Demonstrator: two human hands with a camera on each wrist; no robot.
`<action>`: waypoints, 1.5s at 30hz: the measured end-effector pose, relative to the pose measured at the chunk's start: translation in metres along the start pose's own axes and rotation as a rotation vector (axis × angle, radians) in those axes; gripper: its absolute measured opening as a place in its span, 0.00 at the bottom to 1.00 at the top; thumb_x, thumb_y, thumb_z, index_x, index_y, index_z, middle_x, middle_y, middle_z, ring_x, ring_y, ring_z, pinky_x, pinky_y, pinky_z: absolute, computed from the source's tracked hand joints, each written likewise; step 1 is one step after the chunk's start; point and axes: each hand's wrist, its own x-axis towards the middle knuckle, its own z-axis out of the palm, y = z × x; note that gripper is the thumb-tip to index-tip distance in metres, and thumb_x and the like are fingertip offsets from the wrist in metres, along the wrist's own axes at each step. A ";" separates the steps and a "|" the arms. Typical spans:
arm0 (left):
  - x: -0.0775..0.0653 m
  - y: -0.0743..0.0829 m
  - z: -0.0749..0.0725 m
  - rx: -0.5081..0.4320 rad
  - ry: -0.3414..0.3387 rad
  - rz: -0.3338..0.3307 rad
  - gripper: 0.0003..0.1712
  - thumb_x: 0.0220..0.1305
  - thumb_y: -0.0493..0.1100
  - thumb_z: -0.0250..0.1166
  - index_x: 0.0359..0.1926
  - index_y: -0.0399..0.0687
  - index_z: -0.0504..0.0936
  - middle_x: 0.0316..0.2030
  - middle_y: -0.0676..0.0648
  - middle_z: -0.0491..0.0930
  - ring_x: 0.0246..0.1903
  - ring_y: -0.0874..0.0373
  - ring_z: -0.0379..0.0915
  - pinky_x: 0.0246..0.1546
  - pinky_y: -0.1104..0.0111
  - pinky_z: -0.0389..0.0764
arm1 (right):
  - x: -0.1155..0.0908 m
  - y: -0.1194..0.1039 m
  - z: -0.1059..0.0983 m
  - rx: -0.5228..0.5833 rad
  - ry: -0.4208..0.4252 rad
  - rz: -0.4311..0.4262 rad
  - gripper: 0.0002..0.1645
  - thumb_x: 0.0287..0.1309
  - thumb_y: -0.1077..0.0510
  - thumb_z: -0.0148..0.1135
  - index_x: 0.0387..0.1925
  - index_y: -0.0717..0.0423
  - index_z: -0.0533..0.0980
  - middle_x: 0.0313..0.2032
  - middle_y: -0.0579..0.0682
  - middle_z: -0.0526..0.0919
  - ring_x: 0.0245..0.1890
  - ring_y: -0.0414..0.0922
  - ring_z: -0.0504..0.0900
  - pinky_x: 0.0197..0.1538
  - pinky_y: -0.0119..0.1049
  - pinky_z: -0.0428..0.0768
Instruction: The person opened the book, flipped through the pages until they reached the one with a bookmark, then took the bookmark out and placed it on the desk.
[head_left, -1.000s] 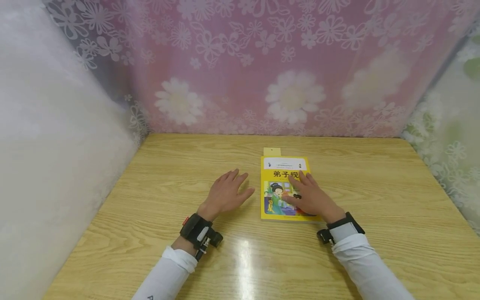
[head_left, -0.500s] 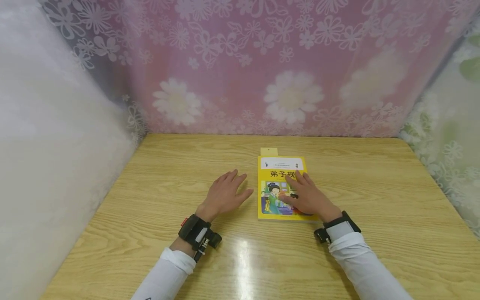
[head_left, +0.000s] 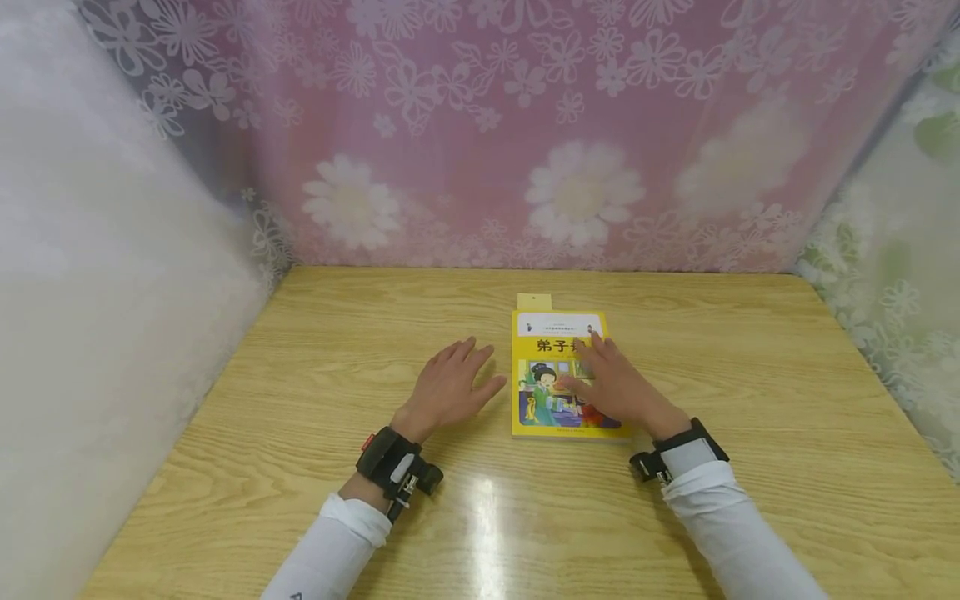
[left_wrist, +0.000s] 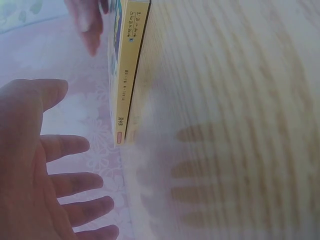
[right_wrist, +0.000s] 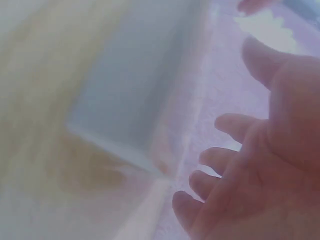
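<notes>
Lying flat toward the wood-grain tabletop's (head_left: 337,333) far edge, the yellow paperback book (head_left: 542,393) seems stable unheld: left hand (head_left: 448,387), right hand (head_left: 624,387) spread-fingered, empty.

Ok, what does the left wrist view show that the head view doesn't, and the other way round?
Only the left wrist view: the lettered spine of the yellow paperback book, and the palm side of the left hand.
Only the head view: the cover title, the pale yellow tab beyond the book's top edge, the black wrist straps and white sleeves.
Both: the book, left hand, right hand (partly cropped in the left wrist view), wood-grain table and pink floral curtain.
</notes>
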 end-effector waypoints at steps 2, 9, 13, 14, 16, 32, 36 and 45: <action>0.001 0.000 -0.001 -0.002 0.001 0.000 0.35 0.62 0.67 0.42 0.66 0.56 0.60 0.67 0.42 0.56 0.64 0.46 0.50 0.61 0.52 0.56 | 0.000 0.002 -0.007 0.007 0.021 0.007 0.47 0.60 0.34 0.41 0.67 0.62 0.47 0.67 0.71 0.42 0.66 0.65 0.38 0.63 0.61 0.47; 0.003 0.002 -0.002 -0.009 0.000 0.007 0.35 0.62 0.66 0.43 0.65 0.56 0.61 0.67 0.42 0.56 0.64 0.46 0.51 0.61 0.52 0.57 | -0.009 0.007 -0.023 0.038 0.007 0.105 0.48 0.61 0.34 0.40 0.68 0.64 0.43 0.68 0.69 0.37 0.67 0.63 0.36 0.64 0.61 0.45; 0.003 0.003 -0.001 -0.017 -0.005 0.013 0.35 0.62 0.66 0.42 0.66 0.57 0.60 0.67 0.42 0.56 0.64 0.47 0.51 0.60 0.52 0.57 | -0.013 0.012 -0.022 0.043 0.001 0.105 0.50 0.61 0.35 0.40 0.66 0.70 0.42 0.67 0.72 0.38 0.67 0.64 0.37 0.64 0.60 0.45; 0.003 0.003 -0.001 -0.018 -0.005 0.014 0.35 0.62 0.66 0.42 0.66 0.57 0.60 0.67 0.43 0.56 0.64 0.47 0.51 0.60 0.52 0.57 | -0.014 0.013 -0.021 0.043 0.001 0.106 0.50 0.61 0.35 0.40 0.66 0.70 0.42 0.67 0.72 0.38 0.66 0.64 0.37 0.64 0.60 0.45; 0.003 0.004 0.000 -0.019 -0.008 0.016 0.35 0.62 0.67 0.41 0.66 0.58 0.60 0.67 0.43 0.56 0.64 0.47 0.51 0.60 0.52 0.58 | -0.015 0.015 -0.019 0.046 0.000 0.113 0.51 0.61 0.34 0.39 0.65 0.71 0.43 0.67 0.72 0.38 0.67 0.64 0.37 0.64 0.60 0.45; 0.003 0.006 0.006 -0.034 -0.008 0.036 0.37 0.62 0.69 0.40 0.65 0.57 0.61 0.67 0.42 0.57 0.64 0.46 0.51 0.59 0.51 0.59 | -0.019 0.021 -0.007 0.122 0.006 0.122 0.48 0.62 0.37 0.42 0.65 0.71 0.44 0.67 0.73 0.41 0.66 0.65 0.40 0.64 0.61 0.45; 0.003 0.006 0.007 -0.034 -0.007 0.044 0.36 0.62 0.68 0.40 0.65 0.56 0.61 0.67 0.42 0.57 0.64 0.46 0.52 0.59 0.51 0.59 | -0.019 0.023 -0.005 0.144 0.015 0.127 0.46 0.62 0.38 0.42 0.66 0.69 0.46 0.67 0.73 0.42 0.65 0.66 0.42 0.63 0.62 0.47; 0.004 0.006 0.007 -0.033 -0.010 0.052 0.36 0.62 0.68 0.40 0.65 0.55 0.61 0.67 0.42 0.57 0.64 0.46 0.51 0.60 0.52 0.58 | -0.022 0.023 -0.009 0.138 0.011 0.131 0.48 0.62 0.36 0.40 0.66 0.68 0.42 0.67 0.72 0.39 0.66 0.65 0.39 0.63 0.62 0.45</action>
